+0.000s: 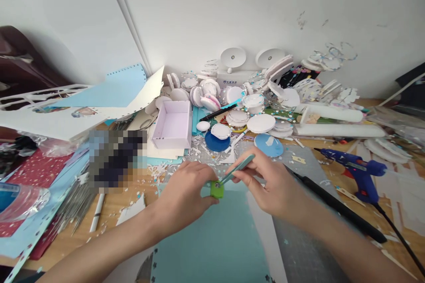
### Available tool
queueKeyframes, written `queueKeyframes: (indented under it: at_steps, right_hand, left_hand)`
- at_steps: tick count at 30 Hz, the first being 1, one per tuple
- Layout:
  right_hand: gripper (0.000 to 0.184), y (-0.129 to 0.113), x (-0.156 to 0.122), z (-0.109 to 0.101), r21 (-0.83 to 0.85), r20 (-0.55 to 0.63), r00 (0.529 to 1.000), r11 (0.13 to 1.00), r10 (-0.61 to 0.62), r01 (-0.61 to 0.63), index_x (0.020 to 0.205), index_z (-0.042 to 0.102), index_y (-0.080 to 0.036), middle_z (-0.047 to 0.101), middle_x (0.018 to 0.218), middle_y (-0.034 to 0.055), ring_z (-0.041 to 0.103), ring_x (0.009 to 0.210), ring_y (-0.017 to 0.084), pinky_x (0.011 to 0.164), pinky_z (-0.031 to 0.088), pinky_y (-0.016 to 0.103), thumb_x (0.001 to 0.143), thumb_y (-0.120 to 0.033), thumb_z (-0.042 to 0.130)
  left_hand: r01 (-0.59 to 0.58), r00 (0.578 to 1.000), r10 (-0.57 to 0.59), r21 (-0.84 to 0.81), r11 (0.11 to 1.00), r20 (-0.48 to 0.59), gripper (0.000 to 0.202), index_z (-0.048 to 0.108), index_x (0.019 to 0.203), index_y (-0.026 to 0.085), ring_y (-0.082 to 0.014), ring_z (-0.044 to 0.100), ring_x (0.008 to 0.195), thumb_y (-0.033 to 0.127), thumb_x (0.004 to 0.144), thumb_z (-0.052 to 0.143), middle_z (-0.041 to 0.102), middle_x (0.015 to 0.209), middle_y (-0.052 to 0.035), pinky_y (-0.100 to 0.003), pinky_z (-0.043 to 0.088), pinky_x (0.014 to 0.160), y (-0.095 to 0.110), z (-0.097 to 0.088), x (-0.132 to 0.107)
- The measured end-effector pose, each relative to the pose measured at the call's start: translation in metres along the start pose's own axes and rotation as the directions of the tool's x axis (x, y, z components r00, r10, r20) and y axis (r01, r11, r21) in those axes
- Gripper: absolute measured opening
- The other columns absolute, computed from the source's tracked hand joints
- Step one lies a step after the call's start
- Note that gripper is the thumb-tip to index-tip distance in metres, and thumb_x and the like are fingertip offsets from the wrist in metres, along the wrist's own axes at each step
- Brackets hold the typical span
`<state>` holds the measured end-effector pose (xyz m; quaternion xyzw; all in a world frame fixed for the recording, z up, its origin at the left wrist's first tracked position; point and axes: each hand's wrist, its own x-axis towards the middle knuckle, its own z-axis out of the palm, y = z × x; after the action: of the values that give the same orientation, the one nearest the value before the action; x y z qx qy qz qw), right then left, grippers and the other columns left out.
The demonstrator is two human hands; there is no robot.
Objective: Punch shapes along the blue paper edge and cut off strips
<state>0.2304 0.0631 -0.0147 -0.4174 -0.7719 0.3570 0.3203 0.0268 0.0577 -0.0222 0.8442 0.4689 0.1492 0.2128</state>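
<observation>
My left hand [189,194] is closed on a small green craft punch [217,190], gripped between thumb and fingers. My right hand [265,181] pinches teal tweezers [241,168], whose tips reach into the top of the punch. Both hands are over a sheet of light teal paper [212,239] with small flower-shaped holes along its edges. What lies at the tweezers' tips is too small to make out.
A pale lilac box [172,126] stands beyond my left hand, beside a blue disc [217,141]. White paper rounds [261,122] pile up against the wall. To the right lies a blue glue gun [360,172]; a black rod-like tool [345,208] rests nearer. Paper scraps litter the table.
</observation>
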Motion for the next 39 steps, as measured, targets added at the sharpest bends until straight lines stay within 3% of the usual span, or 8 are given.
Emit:
queueKeyframes:
  at_steps: [10, 16, 21, 24, 28, 31, 35, 39]
  right_hand:
    - [0.011, 0.007, -0.002, 0.009, -0.013, -0.087, 0.995, 0.999, -0.043, 0.042, 0.088, 0.040, -0.024, 0.064, 0.076, 0.0007, 0.066, 0.069, 0.016, 0.062, 0.054, 0.028, 0.091, -0.022, 0.050]
    - [0.005, 0.006, 0.004, 0.003, 0.146, -0.120, 0.993, 0.989, 0.004, 0.013, 0.090, 0.048, -0.022, 0.063, 0.077, 0.0013, 0.065, 0.069, 0.016, 0.065, 0.055, 0.028, 0.091, -0.026, 0.052]
    - [0.005, 0.000, 0.012, -0.016, 0.154, -0.331, 0.940, 0.988, 0.079, -0.028, 0.092, 0.050, -0.024, 0.063, 0.084, 0.0027, 0.063, 0.073, 0.017, 0.067, 0.054, 0.029, 0.091, -0.029, 0.051]
    - [0.006, 0.009, 0.016, -0.028, -0.066, -0.395, 0.917, 0.994, 0.055, -0.088, 0.093, 0.049, -0.024, 0.062, 0.078, 0.0027, 0.061, 0.070, 0.018, 0.063, 0.050, 0.030, 0.092, -0.029, 0.046]
    - [0.012, 0.042, 0.017, -0.037, -0.637, -0.166, 0.968, 0.729, 0.188, -0.251, 0.090, 0.058, -0.020, 0.063, 0.070, 0.0046, 0.060, 0.064, 0.023, 0.056, 0.041, 0.031, 0.087, -0.025, 0.048]
    - [0.014, 0.058, 0.016, -0.039, -0.756, -0.129, 0.959, 0.601, 0.251, -0.259, 0.088, 0.062, -0.015, 0.065, 0.084, 0.0125, 0.063, 0.080, 0.029, 0.066, 0.044, 0.036, 0.086, -0.020, 0.049]
    - [0.026, 0.035, 0.013, -0.033, -0.603, 0.018, 0.997, 0.797, 0.074, -0.048, 0.113, 0.057, -0.018, 0.058, 0.114, 0.0116, 0.054, 0.109, 0.026, 0.090, 0.043, 0.038, 0.089, -0.026, 0.052]
    - [0.042, 0.003, 0.009, -0.012, -0.297, 0.368, 0.925, 0.931, -0.092, 0.211, 0.116, 0.051, -0.023, 0.056, 0.116, 0.0064, 0.052, 0.109, 0.022, 0.088, 0.044, 0.033, 0.079, -0.031, 0.069]
  left_hand:
    - [-0.145, 0.983, 0.152, 0.068, 0.987, -0.106, 0.027, 0.063, 0.094, 0.015, -0.0249, 0.063, 0.086, 0.025, 0.073, 0.077, 0.070, 0.091, -0.0049, -0.042, 0.044, 0.081, 0.004, 0.006, -0.001]
    - [-0.070, 0.995, 0.071, 0.017, 0.997, -0.068, 0.029, 0.062, 0.095, 0.016, -0.0259, 0.064, 0.088, 0.027, 0.073, 0.078, 0.071, 0.094, -0.0043, -0.041, 0.046, 0.080, 0.005, -0.001, 0.002]
    - [-0.044, 0.994, 0.040, 0.035, 0.998, 0.099, 0.021, 0.064, 0.097, 0.017, -0.0266, 0.064, 0.092, 0.028, 0.080, 0.071, 0.070, 0.096, -0.0061, -0.039, 0.048, 0.080, 0.005, -0.013, 0.007]
    - [-0.038, 0.982, 0.026, 0.065, 0.997, 0.185, 0.019, 0.064, 0.096, 0.017, -0.0275, 0.063, 0.093, 0.028, 0.081, 0.069, 0.069, 0.096, -0.0076, -0.039, 0.048, 0.080, 0.003, -0.014, 0.006]
    - [-0.018, 0.979, 0.013, 0.019, 1.000, 0.203, 0.020, 0.062, 0.099, 0.017, -0.0250, 0.062, 0.093, 0.031, 0.085, 0.064, 0.067, 0.096, -0.0070, -0.036, 0.048, 0.080, 0.003, -0.017, 0.006]
    - [0.000, 0.972, 0.003, -0.010, 1.000, 0.237, 0.018, 0.063, 0.094, 0.018, -0.0233, 0.063, 0.089, 0.033, 0.086, 0.063, 0.068, 0.091, -0.0058, -0.033, 0.048, 0.076, 0.003, -0.020, 0.010]
    - [0.033, 0.968, -0.020, -0.050, 0.998, 0.252, 0.017, 0.065, 0.091, 0.018, -0.0216, 0.064, 0.084, 0.034, 0.084, 0.063, 0.069, 0.087, -0.0045, -0.030, 0.047, 0.074, 0.002, -0.018, 0.014]
    - [0.052, 0.972, -0.022, -0.122, 0.991, 0.236, 0.021, 0.066, 0.088, 0.018, -0.0192, 0.064, 0.077, 0.039, 0.086, 0.060, 0.069, 0.085, -0.0030, -0.027, 0.045, 0.067, 0.000, -0.013, 0.017]
